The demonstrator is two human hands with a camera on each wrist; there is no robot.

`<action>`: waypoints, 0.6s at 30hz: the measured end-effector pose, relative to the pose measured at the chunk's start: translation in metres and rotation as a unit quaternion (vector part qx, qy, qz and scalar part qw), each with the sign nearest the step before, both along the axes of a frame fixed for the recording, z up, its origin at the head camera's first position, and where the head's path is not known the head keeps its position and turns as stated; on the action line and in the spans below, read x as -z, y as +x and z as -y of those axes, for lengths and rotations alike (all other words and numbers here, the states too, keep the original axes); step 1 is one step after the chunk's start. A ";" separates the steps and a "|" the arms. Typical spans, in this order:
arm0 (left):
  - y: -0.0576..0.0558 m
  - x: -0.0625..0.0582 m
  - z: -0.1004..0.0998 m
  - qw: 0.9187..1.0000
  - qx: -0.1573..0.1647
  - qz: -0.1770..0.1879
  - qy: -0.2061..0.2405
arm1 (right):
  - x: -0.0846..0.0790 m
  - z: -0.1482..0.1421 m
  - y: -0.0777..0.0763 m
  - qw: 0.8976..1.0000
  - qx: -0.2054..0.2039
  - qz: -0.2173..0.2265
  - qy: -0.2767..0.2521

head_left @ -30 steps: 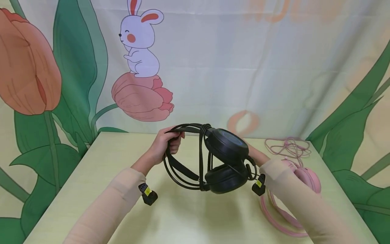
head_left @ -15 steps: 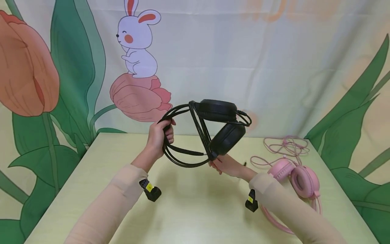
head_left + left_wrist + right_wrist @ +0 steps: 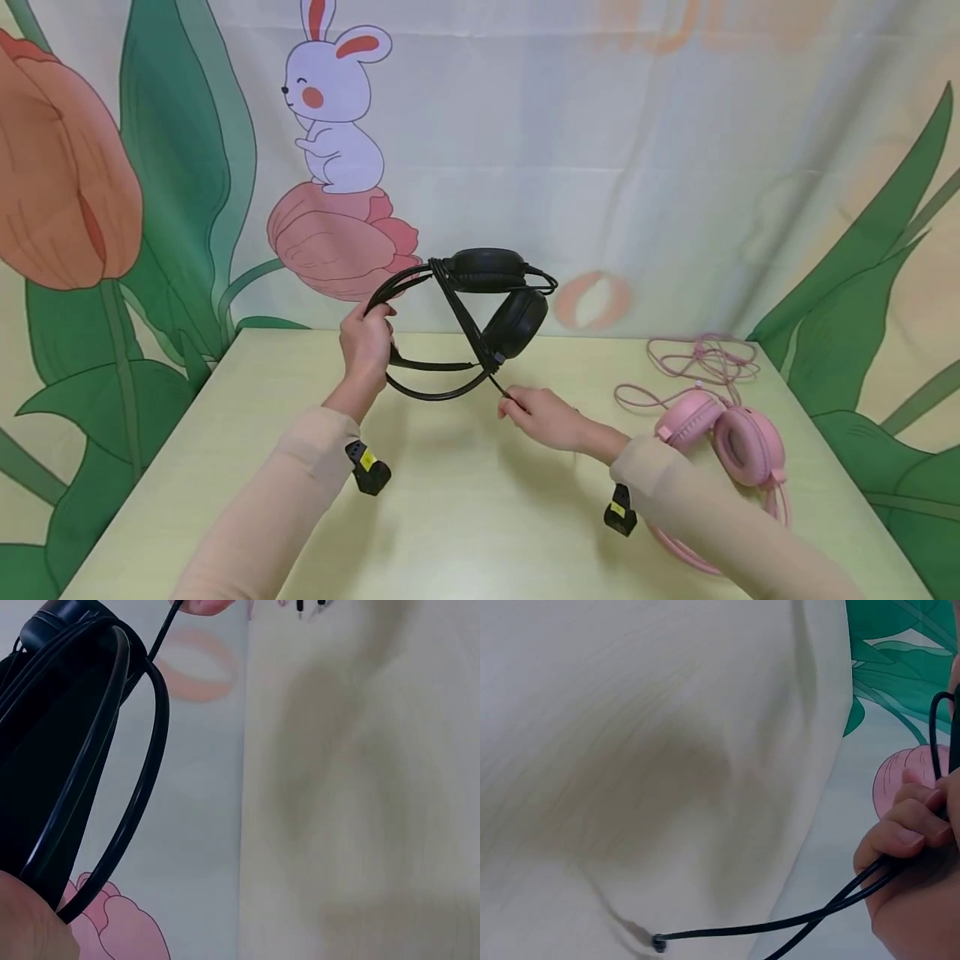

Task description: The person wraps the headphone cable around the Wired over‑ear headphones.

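A black over-ear headset (image 3: pixel 516 323) is held up above the table in the head view, its ear cups to the right. My left hand (image 3: pixel 365 342) grips the headband at its left end. Black cable (image 3: pixel 459 310) is looped along the band and wound across between its two arms. Below and right of the lower ear cup, my right hand (image 3: pixel 547 417) pinches a stretch of this cable, drawn taut from the headset. In the right wrist view the cable (image 3: pixel 742 928) passes through my curled fingers (image 3: pixel 900 829), and a small dark end hangs out past them.
Pink headphones (image 3: pixel 750 446) lie on the right of the table (image 3: pixel 465 533), partly behind my right sleeve. Their pink cable (image 3: pixel 705 360) is bundled at the back right corner. A printed cloth (image 3: pixel 525 167) hangs behind the table.
My right hand came from behind the ear cups to the lower cup, then drew downward from the headset with cable in its fingers. The headset rose and turned, then shifted left.
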State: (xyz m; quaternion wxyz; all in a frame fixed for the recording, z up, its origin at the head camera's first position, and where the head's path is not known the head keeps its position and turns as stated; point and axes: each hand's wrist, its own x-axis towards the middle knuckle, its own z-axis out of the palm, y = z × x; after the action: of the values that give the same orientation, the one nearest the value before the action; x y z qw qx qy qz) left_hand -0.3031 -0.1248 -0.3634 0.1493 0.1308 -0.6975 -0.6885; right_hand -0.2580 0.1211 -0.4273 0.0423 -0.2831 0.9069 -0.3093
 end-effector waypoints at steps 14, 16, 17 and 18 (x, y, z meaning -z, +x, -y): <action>-0.004 0.017 0.012 0.989 -0.109 0.016 -0.095 | -0.027 -0.015 0.011 0.980 -0.039 -0.114 0.158; -0.003 0.019 0.013 0.989 -0.111 0.026 -0.092 | -0.034 -0.018 0.012 0.972 -0.043 -0.141 0.186; -0.003 0.020 0.013 0.989 -0.109 0.029 -0.093 | -0.038 -0.019 0.012 0.967 -0.044 -0.154 0.200; -0.003 0.020 0.013 0.989 -0.107 0.031 -0.096 | -0.042 -0.020 0.012 0.961 -0.046 -0.169 0.216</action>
State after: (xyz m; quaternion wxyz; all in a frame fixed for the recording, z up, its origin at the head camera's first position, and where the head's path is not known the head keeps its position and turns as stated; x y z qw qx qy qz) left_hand -0.3060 -0.1381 -0.3837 0.2122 0.2111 -0.7468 -0.5940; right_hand -0.2457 0.1410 -0.3856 -0.0372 -0.3565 0.9321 -0.0517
